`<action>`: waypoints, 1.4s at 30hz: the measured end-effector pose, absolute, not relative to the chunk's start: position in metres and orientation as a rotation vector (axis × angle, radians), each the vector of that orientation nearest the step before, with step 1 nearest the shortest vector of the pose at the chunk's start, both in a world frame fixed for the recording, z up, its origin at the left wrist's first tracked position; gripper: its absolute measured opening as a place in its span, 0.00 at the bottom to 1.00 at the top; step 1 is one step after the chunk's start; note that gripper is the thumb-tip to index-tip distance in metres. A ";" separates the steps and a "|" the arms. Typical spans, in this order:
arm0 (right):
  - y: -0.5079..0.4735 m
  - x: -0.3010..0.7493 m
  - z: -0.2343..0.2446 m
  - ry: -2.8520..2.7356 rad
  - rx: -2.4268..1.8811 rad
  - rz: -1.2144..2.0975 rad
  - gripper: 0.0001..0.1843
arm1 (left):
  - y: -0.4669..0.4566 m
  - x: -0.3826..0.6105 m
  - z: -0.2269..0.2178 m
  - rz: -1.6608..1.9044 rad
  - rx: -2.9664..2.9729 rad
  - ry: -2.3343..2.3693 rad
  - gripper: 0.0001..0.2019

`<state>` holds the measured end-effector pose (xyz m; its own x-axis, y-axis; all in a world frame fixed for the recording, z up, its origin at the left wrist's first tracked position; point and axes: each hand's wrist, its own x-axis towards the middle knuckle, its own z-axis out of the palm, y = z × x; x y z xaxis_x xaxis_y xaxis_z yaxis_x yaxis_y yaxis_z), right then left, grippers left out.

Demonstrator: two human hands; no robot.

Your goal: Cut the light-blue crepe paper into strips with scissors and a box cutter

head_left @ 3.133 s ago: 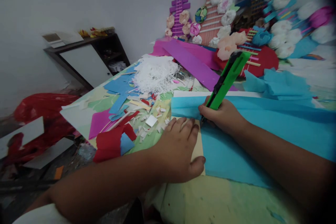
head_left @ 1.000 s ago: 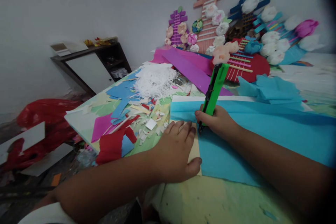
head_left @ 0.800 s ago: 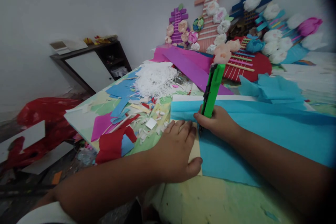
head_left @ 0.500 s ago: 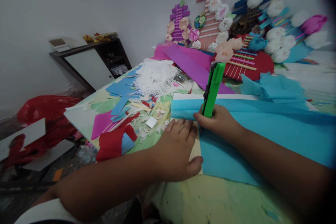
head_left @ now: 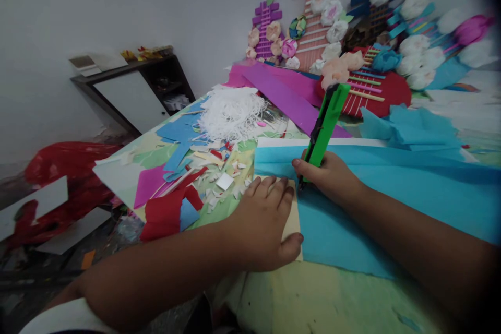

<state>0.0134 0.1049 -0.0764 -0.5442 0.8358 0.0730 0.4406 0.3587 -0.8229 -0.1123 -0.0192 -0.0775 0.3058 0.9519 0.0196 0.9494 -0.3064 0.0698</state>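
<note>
My left hand lies flat, fingers stretched out, on a cream card that covers the left end of the blue paper. In my right hand is a green utility knife, held upright and tilted to the right. Its lower tip meets the blue paper close to the card's right edge; the blade itself is too small to make out. A white sheet shows along the far edge of the blue paper.
Paper scraps and a heap of white string lie left of my hands. Purple strips cross behind. Guitar-shaped decorations with paper flowers lean on the wall. A low cabinet stands beyond, and a red bag lies at left.
The green knife has tilted further to the right, and my right hand has shifted slightly right and away from me. My left hand stays pressed on the card.
</note>
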 end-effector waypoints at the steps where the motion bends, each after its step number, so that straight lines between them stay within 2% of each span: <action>1: 0.104 0.013 -0.076 -2.142 -1.125 1.045 0.20 | -0.019 -0.112 -0.077 0.079 2.501 1.818 0.34; 16: 0.097 0.012 -0.073 -2.271 -1.037 0.917 0.14 | -0.018 -0.112 -0.076 0.079 2.500 1.810 0.34; 25: 0.103 0.015 -0.074 -2.102 -1.115 1.046 0.19 | -0.019 -0.113 -0.077 0.075 2.505 1.820 0.34; 29: 0.103 0.014 -0.073 -2.173 -1.119 1.004 0.19 | -0.018 -0.113 -0.078 0.079 2.496 1.817 0.35; 42: 0.095 0.014 -0.072 -2.252 -1.028 0.902 0.13 | -0.018 -0.112 -0.077 0.107 2.499 1.805 0.35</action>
<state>0.0136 0.0945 -0.0722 -0.5888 0.7914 0.1646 0.4587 0.4948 -0.7381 -0.1125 -0.0179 -0.0775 0.3132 0.9494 0.0227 0.9454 -0.3139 0.0871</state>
